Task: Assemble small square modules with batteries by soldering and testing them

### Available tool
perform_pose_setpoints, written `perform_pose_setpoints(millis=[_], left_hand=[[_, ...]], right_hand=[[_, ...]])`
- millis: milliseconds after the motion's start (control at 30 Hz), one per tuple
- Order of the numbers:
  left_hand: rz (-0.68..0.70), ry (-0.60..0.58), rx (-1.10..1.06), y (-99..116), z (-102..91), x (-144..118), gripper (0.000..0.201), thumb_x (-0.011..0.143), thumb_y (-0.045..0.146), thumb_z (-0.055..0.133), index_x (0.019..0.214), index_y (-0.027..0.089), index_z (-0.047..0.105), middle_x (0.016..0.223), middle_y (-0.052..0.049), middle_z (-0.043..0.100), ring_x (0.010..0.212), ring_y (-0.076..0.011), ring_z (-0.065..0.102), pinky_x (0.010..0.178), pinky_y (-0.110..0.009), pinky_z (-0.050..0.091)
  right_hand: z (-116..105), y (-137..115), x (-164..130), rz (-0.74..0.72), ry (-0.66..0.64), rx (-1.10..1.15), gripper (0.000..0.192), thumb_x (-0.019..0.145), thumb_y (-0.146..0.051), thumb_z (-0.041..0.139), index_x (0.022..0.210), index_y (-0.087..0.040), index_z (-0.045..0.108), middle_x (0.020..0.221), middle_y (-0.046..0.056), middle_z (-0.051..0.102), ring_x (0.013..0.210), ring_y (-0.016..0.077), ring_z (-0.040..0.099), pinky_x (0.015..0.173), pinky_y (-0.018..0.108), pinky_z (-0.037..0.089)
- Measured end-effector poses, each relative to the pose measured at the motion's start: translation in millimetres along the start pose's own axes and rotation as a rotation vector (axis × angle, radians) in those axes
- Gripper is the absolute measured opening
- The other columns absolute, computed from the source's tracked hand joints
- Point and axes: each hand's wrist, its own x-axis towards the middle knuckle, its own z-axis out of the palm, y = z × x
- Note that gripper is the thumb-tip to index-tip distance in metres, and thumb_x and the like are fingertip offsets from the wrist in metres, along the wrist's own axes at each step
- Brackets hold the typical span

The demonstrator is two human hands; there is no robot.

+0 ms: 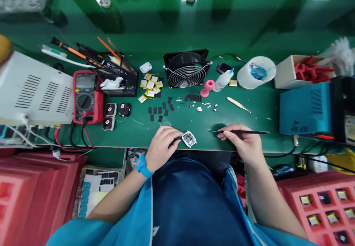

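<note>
left hand [161, 146] pinches a small open watch module [189, 139] at the table's [249, 27] near edge, lower centre of frame, fingers closed on its left side. right hand [242, 142] is closed in a pen grip on thin black tweezers [240, 131], tip pointing left, a little apart from the module.

risks as i judge them: module sits right at the table lip, so a slip of the pinch could drop it into the lap. the tweezers tip could skid across the exposed board if the hand isn't braced. tiny loose parts [203, 106] lie just above centre, and a sleeve sweep would scatter them.

around: black foam pads [159, 111] and yellow cells [150, 85] up left of centre, fan [186, 69] at centre top, pink spool [206, 88] and bottle [223, 80] beside it, multimeter [86, 96] at left, blue box [305, 109] at right. nothing lies between tweezers and module.
</note>
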Motion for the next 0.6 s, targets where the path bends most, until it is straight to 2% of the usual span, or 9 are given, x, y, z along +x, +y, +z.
perform_pose_setpoints(millis=[167, 333, 433, 600], left_hand=[[0.0, 0.05, 0.009, -0.3, 5.2, -0.3, 0.015, 0.098, 0.014, 0.061, 0.108, 0.021, 0.069, 0.097, -0.005, 0.072, 0.098, -0.0202, 0.064, 0.088, -0.037, 0.057], [0.004, 0.067, -0.007, -0.4, 6.5, -0.2, 0.014, 0.099, 0.014, 0.059, 0.106, 0.02, 0.069, 0.096, -0.005, 0.071, 0.094, -0.0186, 0.063, 0.085, -0.035, 0.056], [-0.006, 0.071, -0.022, 0.7, 6.2, -0.2, 0.014, 0.1, 0.013, 0.058, 0.106, 0.019, 0.069, 0.097, -0.005, 0.071, 0.093, -0.0181, 0.063, 0.085, -0.034, 0.056], [-0.053, 0.082, -0.023, 4.2, 7.0, 0.7, 0.016, 0.101, 0.015, 0.056, 0.109, 0.021, 0.069, 0.097, -0.005, 0.071, 0.093, -0.0184, 0.065, 0.084, -0.034, 0.055]], right_hand=[[23.0, 4.7, -11.5, -0.053, -0.058, -0.022, 0.009, 0.084, -0.028, 0.082, 0.092, -0.026, 0.08, 0.091, 0.003, 0.082, 0.084, 0.0191, 0.078, 0.078, 0.032, 0.065], [53.4, 4.5, -15.1, -0.201, -0.189, -0.052, 0.011, 0.091, -0.02, 0.073, 0.097, -0.028, 0.079, 0.101, 0.004, 0.082, 0.098, 0.0212, 0.077, 0.09, 0.037, 0.063], [61.4, 0.9, -12.8, -0.279, -0.23, -0.109, 0.013, 0.093, -0.019, 0.071, 0.099, -0.027, 0.078, 0.1, 0.004, 0.081, 0.096, 0.0211, 0.077, 0.088, 0.038, 0.063], [64.3, -2.2, -11.9, -0.305, -0.224, -0.186, 0.01, 0.093, -0.021, 0.07, 0.097, -0.027, 0.078, 0.096, 0.004, 0.081, 0.091, 0.0215, 0.077, 0.085, 0.038, 0.063]])
